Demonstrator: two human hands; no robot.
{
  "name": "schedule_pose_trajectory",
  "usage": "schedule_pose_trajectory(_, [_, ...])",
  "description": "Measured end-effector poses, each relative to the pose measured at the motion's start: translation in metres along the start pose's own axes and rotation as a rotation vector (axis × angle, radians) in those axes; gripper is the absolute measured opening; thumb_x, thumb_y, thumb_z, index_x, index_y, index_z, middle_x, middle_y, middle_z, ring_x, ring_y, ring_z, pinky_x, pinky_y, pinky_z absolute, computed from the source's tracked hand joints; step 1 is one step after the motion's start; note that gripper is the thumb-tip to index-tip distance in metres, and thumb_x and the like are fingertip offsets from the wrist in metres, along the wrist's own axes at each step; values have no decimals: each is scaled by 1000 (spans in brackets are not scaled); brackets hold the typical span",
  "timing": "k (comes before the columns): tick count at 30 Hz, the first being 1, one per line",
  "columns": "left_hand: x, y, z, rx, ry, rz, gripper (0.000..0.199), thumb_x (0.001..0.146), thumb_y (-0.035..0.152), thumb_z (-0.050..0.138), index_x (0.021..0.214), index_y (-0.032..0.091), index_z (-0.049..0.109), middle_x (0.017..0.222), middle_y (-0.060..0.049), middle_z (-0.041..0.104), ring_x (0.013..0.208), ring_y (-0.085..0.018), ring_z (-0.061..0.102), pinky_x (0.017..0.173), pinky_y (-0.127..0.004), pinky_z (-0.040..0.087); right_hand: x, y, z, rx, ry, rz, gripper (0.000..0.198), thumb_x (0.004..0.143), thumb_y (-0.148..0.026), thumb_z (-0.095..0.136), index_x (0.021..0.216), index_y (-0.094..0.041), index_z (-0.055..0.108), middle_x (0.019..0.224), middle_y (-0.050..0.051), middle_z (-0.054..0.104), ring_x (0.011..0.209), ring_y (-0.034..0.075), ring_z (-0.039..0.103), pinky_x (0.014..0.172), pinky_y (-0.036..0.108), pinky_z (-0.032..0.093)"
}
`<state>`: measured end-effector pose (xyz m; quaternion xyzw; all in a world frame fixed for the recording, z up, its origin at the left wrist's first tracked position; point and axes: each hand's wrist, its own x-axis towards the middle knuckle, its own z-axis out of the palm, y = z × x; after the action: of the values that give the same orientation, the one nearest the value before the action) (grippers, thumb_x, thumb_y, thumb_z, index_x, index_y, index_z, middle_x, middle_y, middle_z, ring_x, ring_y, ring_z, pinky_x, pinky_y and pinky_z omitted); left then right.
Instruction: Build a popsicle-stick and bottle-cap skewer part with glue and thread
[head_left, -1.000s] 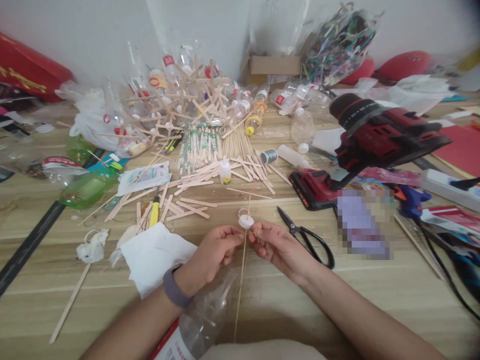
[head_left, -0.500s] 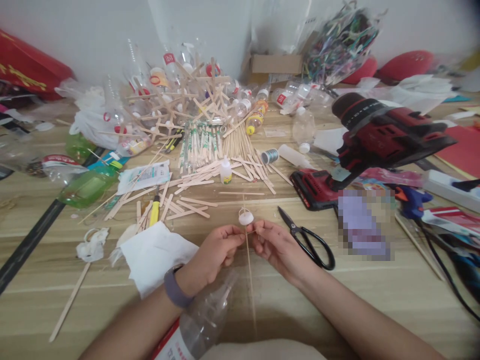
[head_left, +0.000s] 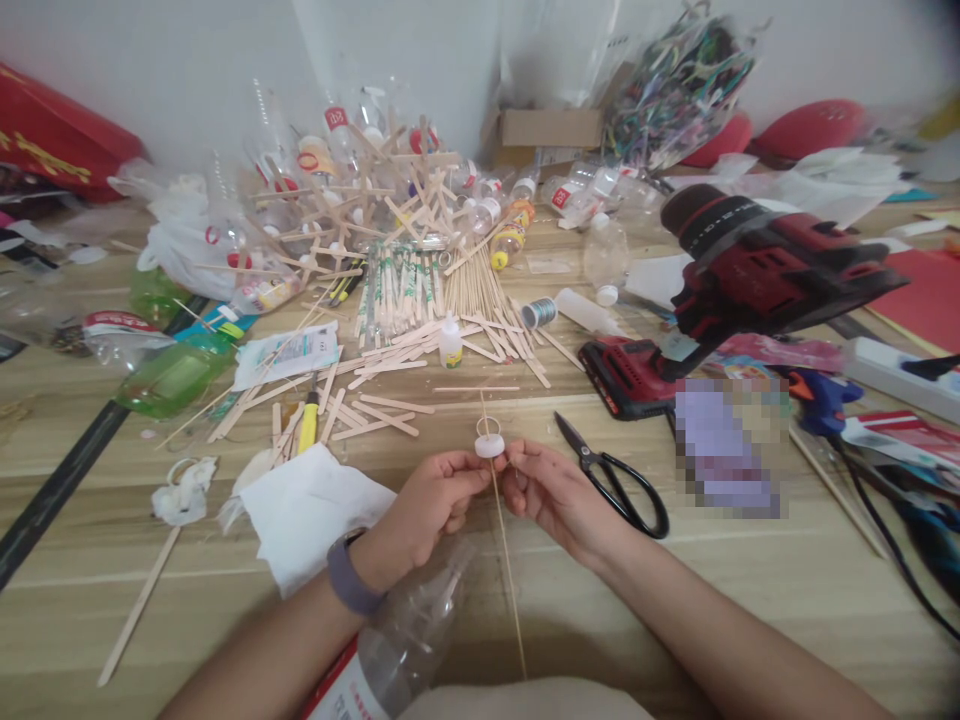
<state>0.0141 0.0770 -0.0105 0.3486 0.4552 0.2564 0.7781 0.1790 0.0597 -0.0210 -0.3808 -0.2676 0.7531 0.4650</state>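
Observation:
A white bottle cap [head_left: 490, 446] with a bamboo skewer [head_left: 505, 540] through it is between my two hands. The skewer's long end slants down toward me, and a thin ring [head_left: 488, 425] stands on the cap's far side. My left hand [head_left: 439, 503] is closed, thumb and finger pinching the skewer just under the cap. My right hand [head_left: 551, 495] is closed too, its fingertips pinched at the cap's right edge; whatever small thing they hold is hidden. Black-handled scissors [head_left: 611, 475] lie right of it. A clear bottle [head_left: 409, 630] lies below my left wrist.
A red cordless drill [head_left: 750, 270] stands at the right, near a blue glue gun [head_left: 825, 400]. Wooden sticks [head_left: 375, 410], a small glue bottle [head_left: 450, 342] and a yellow-handled tool [head_left: 308, 425] lie ahead. White tissue [head_left: 311, 510] lies left. Plastic bottles [head_left: 600, 255] crowd the back.
The skewer has tilted, its near end swinging right and toward me. The cap has turned slightly and sits a little lower, close to my fingertips. Both hands stay nearly in place.

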Motion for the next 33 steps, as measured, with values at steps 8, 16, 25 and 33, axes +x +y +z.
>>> schedule_pose_trajectory(8, [-1,3,2,30,29,-13,26,70,37,74,81,15,67,51,9,46,39,-3,20,39,-22,10,-1,-2,-1,-28,-4,5,26,76,-39,77,75,-16,66,72,-2,62,51,7,50,52,23,35])
schedule_pose_trajectory(16, [-2,4,4,46,35,16,21,69,34,72,78,15,68,56,5,56,39,-2,23,40,-23,12,-3,-6,2,-48,-21,11,26,78,-40,76,76,-16,66,67,-1,61,52,9,51,52,24,35])
schedule_pose_trajectory(25, [-1,0,5,113,6,50,22,74,36,67,81,16,68,60,3,60,41,-4,25,42,-22,14,-2,-8,-1,-6,-36,51,24,77,-38,76,75,-16,66,69,-1,62,52,9,52,52,24,37])
schedule_pose_trajectory(33, [0,0,5,142,30,41,25,76,39,67,82,15,70,55,6,51,43,-4,24,42,-23,14,1,-10,-4,48,-46,128,25,75,-37,77,74,-14,68,71,-1,61,50,6,49,49,22,36])
